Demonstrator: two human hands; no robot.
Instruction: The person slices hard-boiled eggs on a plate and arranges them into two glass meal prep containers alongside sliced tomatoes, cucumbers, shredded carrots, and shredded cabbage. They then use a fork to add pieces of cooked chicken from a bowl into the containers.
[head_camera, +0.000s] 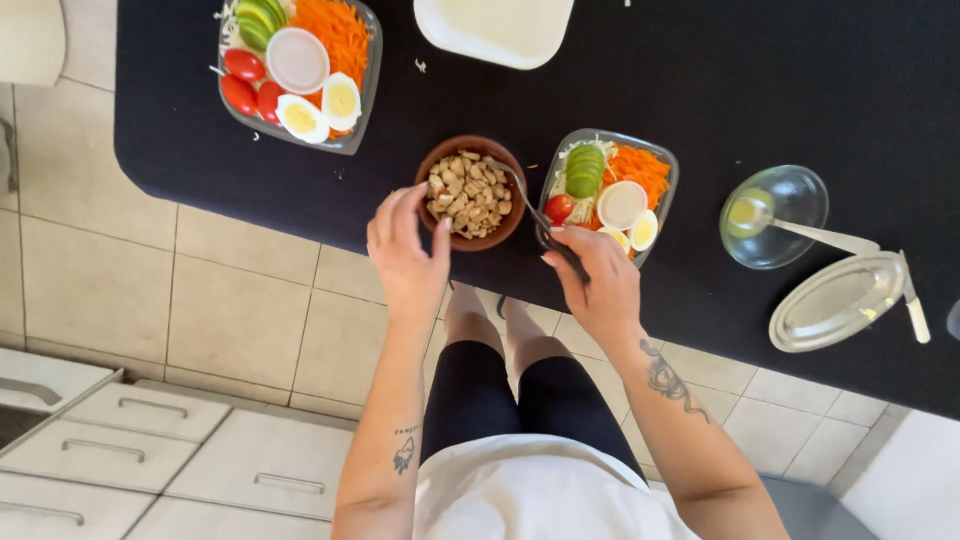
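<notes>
A brown bowl (430, 170) full of pale nuts (468, 195) sits near the front edge of a black counter (760, 90). My left hand (407, 250) rests against the bowl's left rim, fingers curled around it. My right hand (592, 275) holds a metal spoon (523, 192) whose tip dips into the nuts. Right beside the bowl stands a clear salad container (668, 165) with avocado, carrot, tomato, egg halves and a small round dressing cup.
A second salad container (365, 95) sits at the back left, a white lid (495, 30) behind. To the right are a glass bowl (795, 195) with a spoon, a clear lid (835, 300) and a knife (915, 310). White drawers (130, 450) stand on the tiled floor.
</notes>
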